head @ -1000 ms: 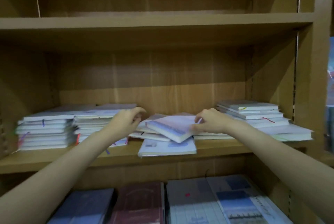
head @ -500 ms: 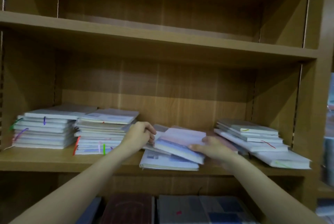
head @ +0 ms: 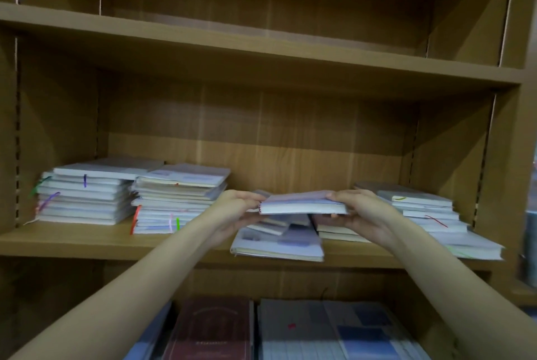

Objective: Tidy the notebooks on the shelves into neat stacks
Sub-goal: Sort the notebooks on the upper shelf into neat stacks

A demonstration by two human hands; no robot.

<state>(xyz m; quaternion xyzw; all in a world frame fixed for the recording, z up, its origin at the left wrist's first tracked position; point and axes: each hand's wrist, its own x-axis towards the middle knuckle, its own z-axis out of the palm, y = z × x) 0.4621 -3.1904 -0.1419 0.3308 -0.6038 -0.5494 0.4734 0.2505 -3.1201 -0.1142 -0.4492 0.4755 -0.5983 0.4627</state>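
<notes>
Tidying partly done: two neat stacks, middle and right unsorted.
My left hand (head: pixel 232 211) and right hand (head: pixel 360 211) grasp one notebook (head: pixel 302 205) above the loose pile (head: pixel 279 240); left of it, stacks (head: pixel 180 200) squared; right, heap (head: pixel 430 217) slumped.

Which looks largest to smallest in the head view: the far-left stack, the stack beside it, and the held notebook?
1 and 2. Far-left stack and second stack: they look about alike, so unranked.
3. Held notebook, gripped by both hands, left and right; clearly smallest, though nearer the camera.
</notes>
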